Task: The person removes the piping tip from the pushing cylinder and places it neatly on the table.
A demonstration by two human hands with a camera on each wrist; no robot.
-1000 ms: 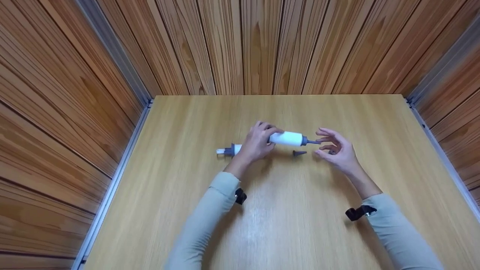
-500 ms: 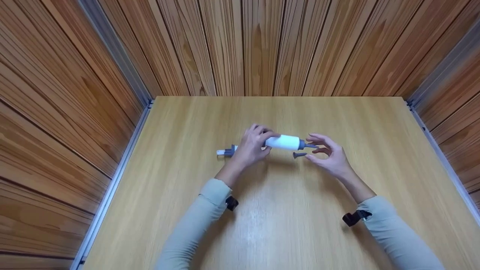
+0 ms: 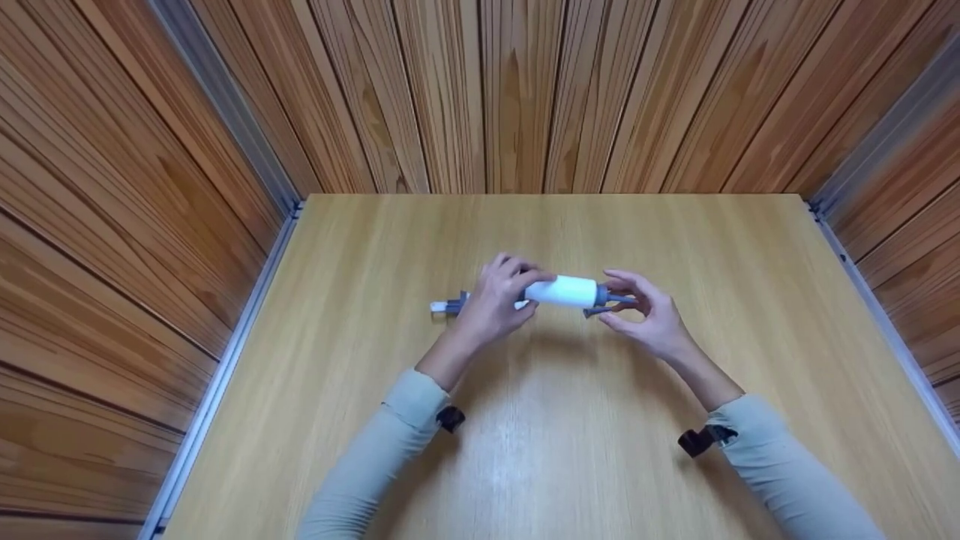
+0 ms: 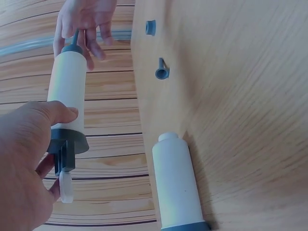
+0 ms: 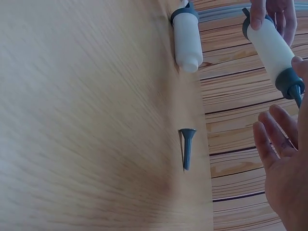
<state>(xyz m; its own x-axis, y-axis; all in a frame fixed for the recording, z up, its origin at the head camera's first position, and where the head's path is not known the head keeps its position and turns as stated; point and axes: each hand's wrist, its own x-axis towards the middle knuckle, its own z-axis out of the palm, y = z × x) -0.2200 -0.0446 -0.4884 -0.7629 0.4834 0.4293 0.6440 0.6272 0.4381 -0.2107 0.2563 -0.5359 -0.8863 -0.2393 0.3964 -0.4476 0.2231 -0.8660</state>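
Note:
My left hand (image 3: 491, 300) grips a white syringe-like tube (image 3: 566, 290) above the table; its thumb lies along the barrel. The tube has a dark grey collar and a thin grey nozzle (image 4: 76, 37) pointing right. At its other end is a dark flange with a handle. My right hand (image 3: 649, 315) is around the nozzle end, fingers parted and loosely bent; whether they touch the nozzle cannot be told. A loose grey cone-shaped nozzle (image 5: 187, 149) lies on the table below.
A second white tube (image 4: 177, 178), without a nozzle, lies on the wooden table (image 3: 562, 450), mostly hidden behind my left hand in the head view. A small grey ring-like cap (image 4: 150, 27) lies beyond the loose nozzle. Wood-panelled walls (image 3: 517, 97) enclose the table.
My right hand has moved left, bringing its fingers around the tube's nozzle. The left hand has shifted slightly left and toward me, still holding the tube.

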